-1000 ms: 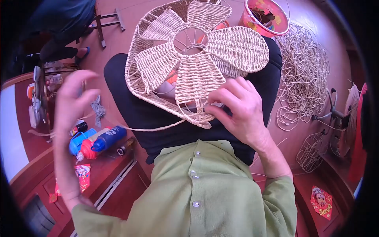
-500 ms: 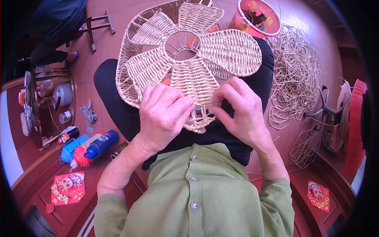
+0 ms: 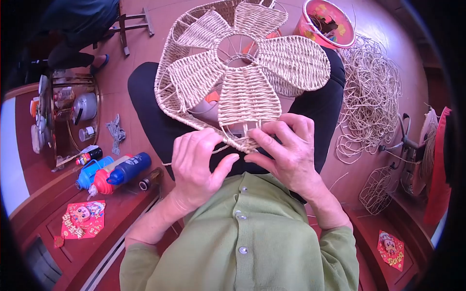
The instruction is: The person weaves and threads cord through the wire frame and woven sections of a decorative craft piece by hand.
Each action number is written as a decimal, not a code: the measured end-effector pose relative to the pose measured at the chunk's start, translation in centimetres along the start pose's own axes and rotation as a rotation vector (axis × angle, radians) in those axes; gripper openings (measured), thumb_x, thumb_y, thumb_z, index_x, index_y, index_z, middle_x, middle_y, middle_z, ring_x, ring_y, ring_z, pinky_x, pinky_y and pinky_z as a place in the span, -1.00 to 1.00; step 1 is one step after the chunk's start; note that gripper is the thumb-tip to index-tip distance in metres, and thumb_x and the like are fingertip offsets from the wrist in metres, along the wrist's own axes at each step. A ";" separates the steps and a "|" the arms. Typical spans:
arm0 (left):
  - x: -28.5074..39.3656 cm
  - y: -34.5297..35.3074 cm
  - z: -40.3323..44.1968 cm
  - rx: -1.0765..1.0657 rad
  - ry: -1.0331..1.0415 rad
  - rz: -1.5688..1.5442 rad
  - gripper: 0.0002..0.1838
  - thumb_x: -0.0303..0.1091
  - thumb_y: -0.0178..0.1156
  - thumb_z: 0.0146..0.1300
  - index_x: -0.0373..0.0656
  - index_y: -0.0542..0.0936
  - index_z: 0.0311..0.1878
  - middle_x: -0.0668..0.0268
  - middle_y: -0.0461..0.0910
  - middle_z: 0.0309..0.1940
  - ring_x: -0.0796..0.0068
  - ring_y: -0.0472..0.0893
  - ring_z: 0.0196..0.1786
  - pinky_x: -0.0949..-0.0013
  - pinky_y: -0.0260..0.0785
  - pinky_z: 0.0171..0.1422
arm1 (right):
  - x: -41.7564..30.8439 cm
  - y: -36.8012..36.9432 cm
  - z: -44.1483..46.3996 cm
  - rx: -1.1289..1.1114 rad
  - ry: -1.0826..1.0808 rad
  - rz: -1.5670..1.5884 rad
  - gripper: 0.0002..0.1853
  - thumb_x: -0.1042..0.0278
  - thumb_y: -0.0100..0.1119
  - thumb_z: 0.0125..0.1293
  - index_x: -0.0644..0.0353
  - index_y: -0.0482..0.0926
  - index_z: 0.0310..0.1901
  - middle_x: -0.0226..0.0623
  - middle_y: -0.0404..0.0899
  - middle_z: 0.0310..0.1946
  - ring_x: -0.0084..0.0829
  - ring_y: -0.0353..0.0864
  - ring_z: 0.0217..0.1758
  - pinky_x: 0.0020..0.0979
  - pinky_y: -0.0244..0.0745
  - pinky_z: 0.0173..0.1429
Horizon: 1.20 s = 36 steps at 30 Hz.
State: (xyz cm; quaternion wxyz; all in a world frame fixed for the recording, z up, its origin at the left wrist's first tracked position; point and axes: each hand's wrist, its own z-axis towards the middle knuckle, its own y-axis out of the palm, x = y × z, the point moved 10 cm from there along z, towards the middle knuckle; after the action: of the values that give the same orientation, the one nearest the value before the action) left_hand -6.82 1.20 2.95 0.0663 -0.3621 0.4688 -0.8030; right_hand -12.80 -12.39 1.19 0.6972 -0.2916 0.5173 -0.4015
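A pale woven straw basket (image 3: 249, 94) with flower-petal panels on a wire frame rests across my lap. The panel nearest me is woven over its upper part, and bare strands show close to its lower rim. My right hand (image 3: 291, 148) grips that rim, fingers above and thumb below. Just left of the rim is my left hand (image 3: 199, 165), its thumb spread away from the curved fingers. A loose straw cord (image 3: 219, 149) runs from the rim behind the left hand, and its end sticks out on the far side.
A large heap of cord (image 3: 371, 92) lies on the floor at right, below a pink bucket (image 3: 347, 41). Bottles, including a dark blue one (image 3: 133, 167), lie at left near a rack (image 3: 73, 116). Another person's leg (image 3: 73, 58) and a stool (image 3: 133, 24) show at upper left.
My left hand has moved down and opened its thumb away from the fingers. My right hand has shifted onto the panel's lower rim. The cord now trails to the left.
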 end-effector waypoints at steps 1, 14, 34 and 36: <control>-0.7 0.3 -0.5 0.022 -0.056 -0.018 -0.48 -0.44 0.54 0.02 -0.22 0.52 0.04 0.12 0.60 -0.09 0.20 0.60 -0.13 0.22 0.47 -0.12 | -0.1 0.1 -0.1 0.001 -0.008 0.004 -0.45 0.00 0.50 -0.08 -0.04 0.66 0.00 -0.53 0.54 -0.10 -0.28 0.46 0.08 -0.12 0.27 0.15; -4.6 3.6 -6.6 -0.162 -0.665 -0.687 -0.91 -0.48 0.27 0.39 -0.30 0.68 -0.16 0.45 0.52 -0.57 0.78 0.43 -0.46 0.51 0.31 -0.37 | -1.9 1.0 -0.3 0.085 0.023 0.009 -0.51 0.26 0.53 -0.13 0.05 0.66 -0.06 -0.48 0.57 -0.12 -0.28 0.48 0.08 -0.12 0.22 0.21; 0.1 -1.8 -0.7 0.143 0.007 -0.173 -0.72 -0.52 0.42 0.09 -0.25 0.64 -0.11 0.05 0.67 0.00 -0.02 0.63 0.13 0.03 0.45 0.27 | 0.6 2.9 8.2 -0.274 0.334 1.411 -0.66 0.22 0.01 0.61 0.20 0.49 -0.36 -0.59 0.42 -0.54 -0.76 0.36 -0.46 -0.58 0.29 -0.40; -0.8 1.0 0.1 0.089 -0.028 -0.146 -0.69 -0.58 0.45 0.00 -0.25 0.67 -0.13 0.08 0.68 0.02 -0.04 0.63 0.13 0.06 0.45 0.26 | 1.5 4.8 8.6 -0.251 0.385 1.516 -0.64 0.23 0.06 0.58 0.22 0.46 -0.42 -0.55 0.38 -0.59 -0.73 0.31 -0.51 -0.51 0.26 -0.44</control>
State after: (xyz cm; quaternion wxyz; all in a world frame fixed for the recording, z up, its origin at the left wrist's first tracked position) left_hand -6.42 0.91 1.82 0.0302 -0.4030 0.4041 -0.8206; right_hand -3.11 -11.32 -0.90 0.6409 0.1384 0.7279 0.2009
